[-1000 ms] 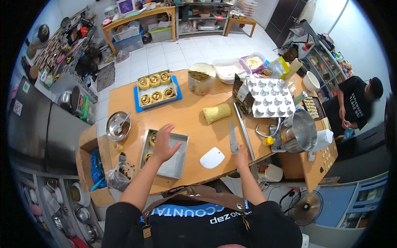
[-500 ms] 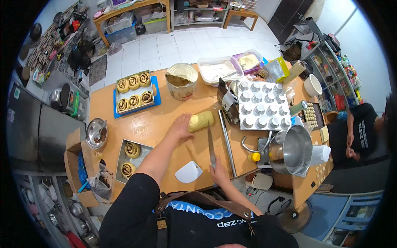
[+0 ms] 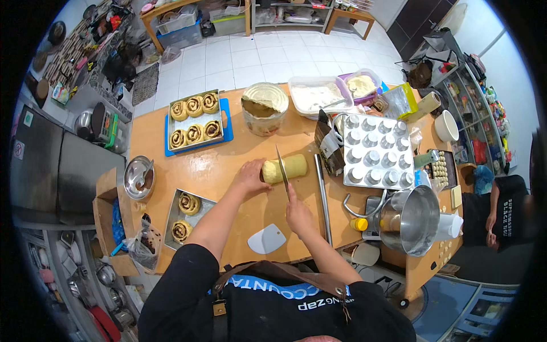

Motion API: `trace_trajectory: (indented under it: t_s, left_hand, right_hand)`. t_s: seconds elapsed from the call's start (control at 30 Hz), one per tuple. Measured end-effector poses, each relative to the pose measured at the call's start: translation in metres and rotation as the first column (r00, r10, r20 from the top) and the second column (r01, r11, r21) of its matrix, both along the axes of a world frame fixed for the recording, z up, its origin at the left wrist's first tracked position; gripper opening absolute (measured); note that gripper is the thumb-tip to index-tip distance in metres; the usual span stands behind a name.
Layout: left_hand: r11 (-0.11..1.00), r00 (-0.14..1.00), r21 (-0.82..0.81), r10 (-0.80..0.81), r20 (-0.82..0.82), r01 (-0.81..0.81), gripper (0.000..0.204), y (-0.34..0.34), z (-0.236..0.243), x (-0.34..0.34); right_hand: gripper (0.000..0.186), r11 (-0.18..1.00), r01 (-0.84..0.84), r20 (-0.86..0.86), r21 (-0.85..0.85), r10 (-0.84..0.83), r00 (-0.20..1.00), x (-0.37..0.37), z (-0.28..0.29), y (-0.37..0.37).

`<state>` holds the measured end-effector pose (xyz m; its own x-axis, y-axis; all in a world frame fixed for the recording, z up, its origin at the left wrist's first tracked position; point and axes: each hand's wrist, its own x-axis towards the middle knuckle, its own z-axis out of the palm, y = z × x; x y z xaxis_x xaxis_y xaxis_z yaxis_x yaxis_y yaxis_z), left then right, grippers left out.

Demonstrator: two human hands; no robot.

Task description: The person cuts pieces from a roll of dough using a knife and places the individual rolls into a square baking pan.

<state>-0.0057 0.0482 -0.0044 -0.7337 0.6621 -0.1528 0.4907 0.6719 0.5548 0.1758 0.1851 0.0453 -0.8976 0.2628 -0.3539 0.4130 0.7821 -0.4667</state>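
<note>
Brown cardboard makes the open box (image 3: pixel 102 214) at the left side of our table (image 3: pixel 225 159), with something blue inside it. Close to it, on the table, we have a steel bowl (image 3: pixel 131 169) in which a spoon (image 3: pixel 147 171) leans, and nearer to us a clear plastic bag (image 3: pixel 141 249) with dark contents. Next comes a metal tray (image 3: pixel 202 213) with two spiral rolls (image 3: pixel 188 203); our left forearm hides a part of it. Farther from us, a baking pan (image 3: pixel 191 120) with six such rolls stands on a blue board (image 3: pixel 228 129).

Then we find our left hand (image 3: pixel 249 178): its fingers are bent around the left end of the pale yellow dough log (image 3: pixel 296 166), which lies at the middle of the table. Across this log lies the blade of our knife (image 3: pixel 282 164), its tip pointing away from us; how deep it has entered, we cannot tell. Nearer to us rests a white scraper (image 3: pixel 266 240). Our right hand (image 3: pixel 298 212) has its fingers closed around the knife handle.

To the right of the log we see a metal rod (image 3: pixel 323 199), then a muffin tin (image 3: pixel 379 149), a large steel mixing bowl (image 3: pixel 421 219) and, at last, a person (image 3: pixel 507 214) in a black shirt.
</note>
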Motion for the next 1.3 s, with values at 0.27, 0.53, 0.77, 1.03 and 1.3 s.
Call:
trace_trajectory:
  t_s: [0.27, 0.53, 0.77, 1.03, 1.3]
  left_hand:
    - [0.999, 1.000, 0.050, 0.010, -0.027, -0.009, 0.097, -0.003, -0.009, 0.000]
    - [0.999, 0.999, 0.049, 0.008, -0.035, -0.006, 0.095, -0.003, -0.014, 0.001]
    - [0.999, 1.000, 0.033, 0.022, -0.014, -0.022, 0.094, -0.003, -0.006, 0.004]
    - [0.995, 0.996, 0.089, 0.047, -0.080, -0.040, 0.097, 0.001, -0.004, 0.008]
    - [0.995, 0.997, 0.075, -0.068, -0.041, 0.071, 0.088, 0.021, -0.009, 0.003]
  right_hand:
    - [0.067, 1.000, -0.017, -0.052, 0.017, 0.017, 0.999, 0.001, -0.003, -0.004]
    - [0.069, 0.997, -0.030, -0.026, 0.067, 0.032, 0.999, 0.002, -0.009, -0.006]
    - [0.069, 0.994, -0.036, -0.019, 0.108, 0.038, 0.999, 0.000, -0.013, -0.005]
    - [0.067, 0.991, -0.049, -0.011, 0.122, 0.050, 0.999, -0.002, -0.013, -0.006]
    - [0.068, 0.993, -0.057, 0.066, 0.104, 0.050, 0.997, -0.010, -0.010, -0.007]
